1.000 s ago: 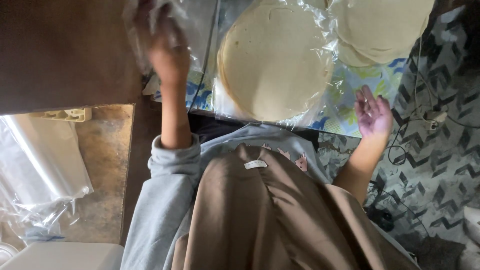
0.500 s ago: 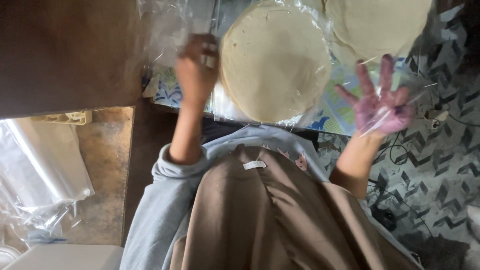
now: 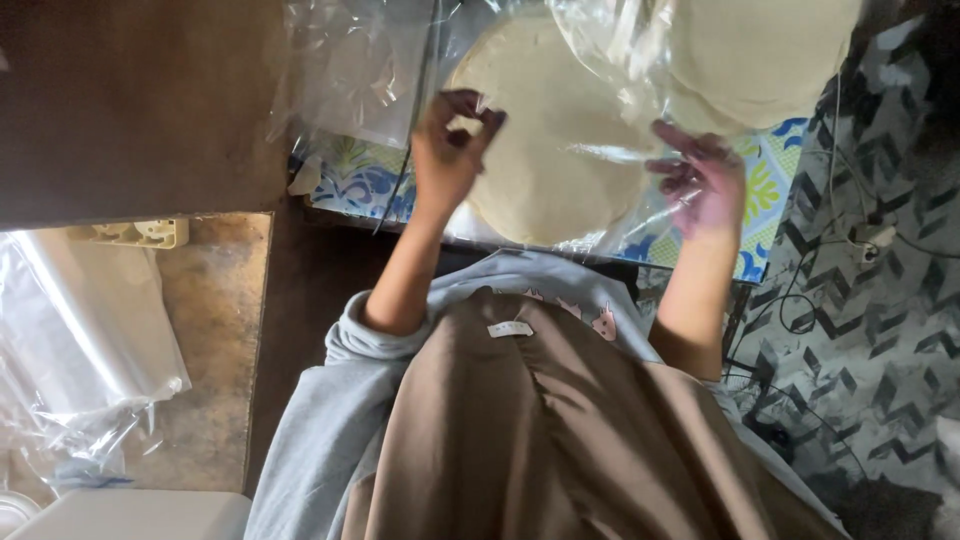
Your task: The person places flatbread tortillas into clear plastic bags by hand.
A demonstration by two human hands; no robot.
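Two hands at a stack of round flatbreads in clear plastic.

The stack (image 3: pixel 545 150) lies flat on a patterned cloth (image 3: pixel 350 180), directly between the hands. The left hand (image 3: pixel 450 150) is at its left edge, fingers curled and pinching what looks like the plastic (image 3: pixel 610 130) there. The right hand (image 3: pixel 700 185) is at the right edge, fingers loosely spread on the film, gripping nothing that shows. Both are equally close. Being round, the stack has no long axis. A second stack (image 3: pixel 760 50) lies beyond, to the right.
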